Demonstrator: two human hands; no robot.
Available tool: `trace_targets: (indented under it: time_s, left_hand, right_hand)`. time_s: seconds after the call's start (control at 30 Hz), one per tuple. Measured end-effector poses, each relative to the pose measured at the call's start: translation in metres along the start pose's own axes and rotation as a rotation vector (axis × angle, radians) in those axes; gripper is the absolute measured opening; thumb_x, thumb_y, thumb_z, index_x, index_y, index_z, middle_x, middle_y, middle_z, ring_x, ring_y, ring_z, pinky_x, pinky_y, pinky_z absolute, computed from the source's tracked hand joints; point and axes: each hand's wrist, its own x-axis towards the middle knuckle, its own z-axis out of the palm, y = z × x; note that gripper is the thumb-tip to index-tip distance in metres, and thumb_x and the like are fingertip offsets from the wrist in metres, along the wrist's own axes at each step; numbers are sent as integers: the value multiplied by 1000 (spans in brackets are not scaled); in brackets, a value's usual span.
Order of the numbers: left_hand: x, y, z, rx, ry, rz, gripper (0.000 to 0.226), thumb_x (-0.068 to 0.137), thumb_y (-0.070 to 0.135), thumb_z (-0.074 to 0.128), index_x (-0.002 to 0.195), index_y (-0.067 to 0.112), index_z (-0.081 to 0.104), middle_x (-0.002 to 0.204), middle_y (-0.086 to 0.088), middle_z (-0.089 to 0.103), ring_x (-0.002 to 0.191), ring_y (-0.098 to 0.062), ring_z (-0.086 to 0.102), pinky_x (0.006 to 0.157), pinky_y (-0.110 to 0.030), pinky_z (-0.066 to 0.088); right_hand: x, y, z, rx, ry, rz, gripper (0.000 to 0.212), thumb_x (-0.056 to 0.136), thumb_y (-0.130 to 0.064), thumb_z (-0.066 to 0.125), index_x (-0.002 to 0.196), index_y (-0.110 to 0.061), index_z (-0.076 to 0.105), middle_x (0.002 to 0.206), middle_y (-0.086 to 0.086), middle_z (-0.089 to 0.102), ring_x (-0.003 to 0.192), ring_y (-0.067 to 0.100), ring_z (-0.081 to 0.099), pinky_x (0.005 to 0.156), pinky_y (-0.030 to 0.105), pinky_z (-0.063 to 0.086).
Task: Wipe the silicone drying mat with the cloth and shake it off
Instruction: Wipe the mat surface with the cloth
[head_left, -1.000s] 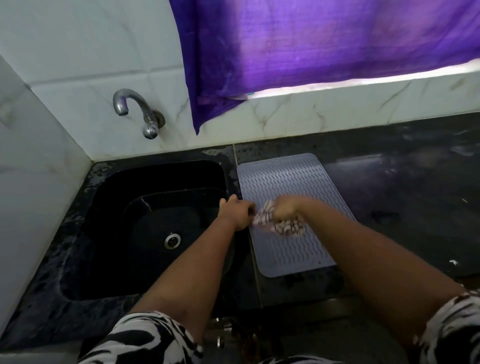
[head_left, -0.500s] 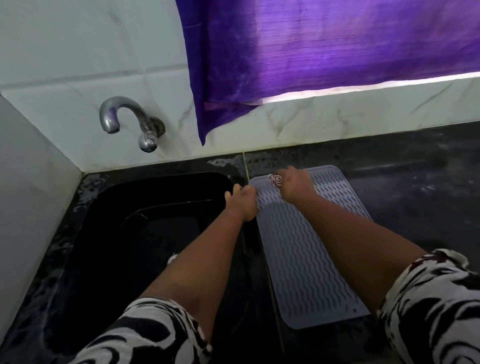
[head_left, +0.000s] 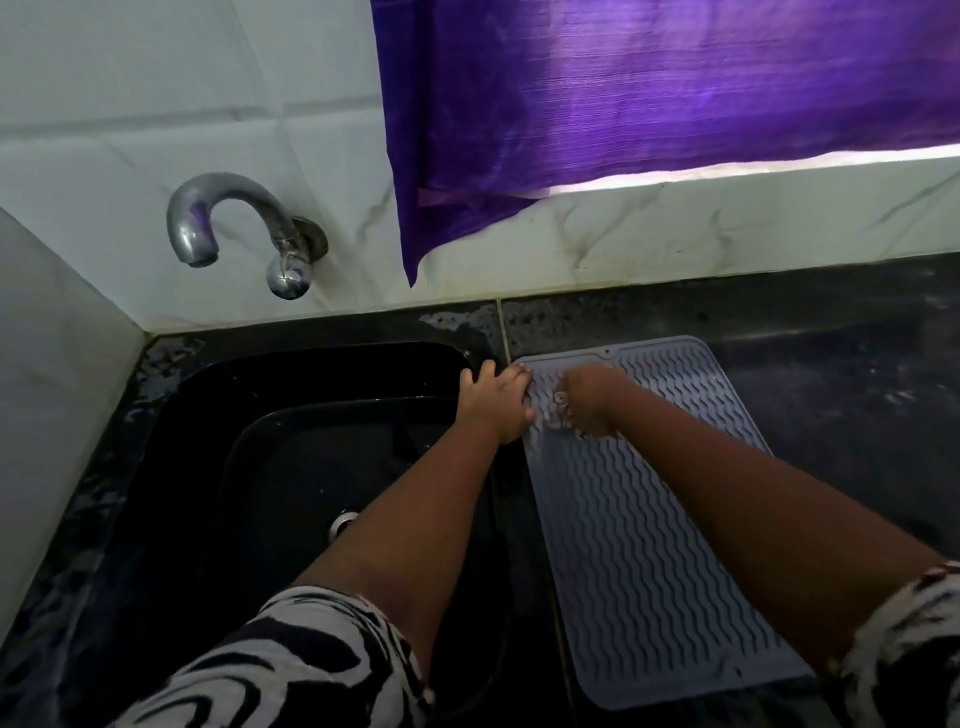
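Mat (head_left: 644, 545): grey, flat on the worktop (head_left: 831, 364) — frame centre-right.
Left hand (head_left: 496, 402): grip released, fingers flat on mat's left edge.
Right hand (head_left: 592, 397): grip clenched on cloth (head_left: 558, 413) — upper mat.

Black sink (head_left: 171, 415), curved metal tap (head_left: 223, 208) on white tiles (head_left: 156, 78), purple curtain (head_left: 649, 93), dark countertop (head_left: 831, 364)

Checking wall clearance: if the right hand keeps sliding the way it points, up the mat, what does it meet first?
The right hand would probably cross the mat's far edge, then bare dark counter, then the tiled wall. Depth unclear.
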Motion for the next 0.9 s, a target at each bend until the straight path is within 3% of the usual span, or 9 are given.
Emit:
trace_targets:
  time_s: [0.13,0.2,0.23,0.33,0.47,0.63,0.73,0.8,0.9]
  left_hand:
    - [-2,-2,1,-103,-42,-32,65,90,47,43,150,31,24,158,5,25,137,-30,24,106,-54,22]
    - [0,-4,0,-107,-72,-39,66,90,50,43,150,32,22,158,5,24,138,-31,23,107,-55,21]
    - [1,-4,0,-105,-85,-43,68,89,51,45,150,32,21,158,4,25,138,-32,22,108,-56,21]
    - [3,-3,-2,-160,-111,-71,75,86,52,51,150,34,17,156,3,27,139,-33,22,108,-59,20]
    - [0,-5,3,-141,-29,-87,75,84,54,50,150,31,21,153,3,35,137,-30,26,104,-53,24]
    - [-1,-4,-1,-77,-5,-72,75,87,54,48,151,31,18,152,2,39,136,-31,28,104,-50,25]
    - [-2,-2,-7,-69,-44,-70,73,89,52,49,151,30,18,153,2,36,139,-31,24,107,-53,21]
    - [-3,-1,-10,-91,-98,-67,67,92,48,47,150,30,19,155,1,34,142,-31,19,110,-56,16]
    - [-8,1,-7,-187,-24,-49,52,91,38,48,141,27,38,150,-2,41,147,-30,12,112,-61,6]
  right_hand:
    - [-12,-8,-11,36,-135,-4,58,87,-32,68,137,-7,51,139,15,52,124,26,53,102,35,42]
    - [-7,-9,-29,139,-44,18,45,86,-22,70,127,-6,61,125,16,63,104,24,64,87,34,51]
    - [0,-8,-37,207,57,43,39,86,-19,71,122,-6,64,121,16,65,103,26,64,87,35,51]
    - [16,-14,-39,227,197,126,37,88,-18,67,123,-10,60,130,14,58,127,33,47,103,43,40]
    - [20,-15,-7,106,238,112,31,91,-27,59,120,-17,63,125,10,59,120,33,47,93,41,45]
    - [3,-11,2,20,97,80,43,84,-34,69,123,-16,65,121,10,66,112,28,61,93,37,49]
    - [-9,-19,3,26,-41,42,57,88,-29,67,138,-9,50,141,14,51,129,30,49,106,40,39]
    - [-10,-15,-9,94,-101,17,57,88,-26,67,139,-6,49,142,16,49,130,31,48,108,38,38]
    - [-6,-6,-32,132,12,13,44,88,-22,68,127,-4,59,130,18,58,117,33,57,98,38,49]
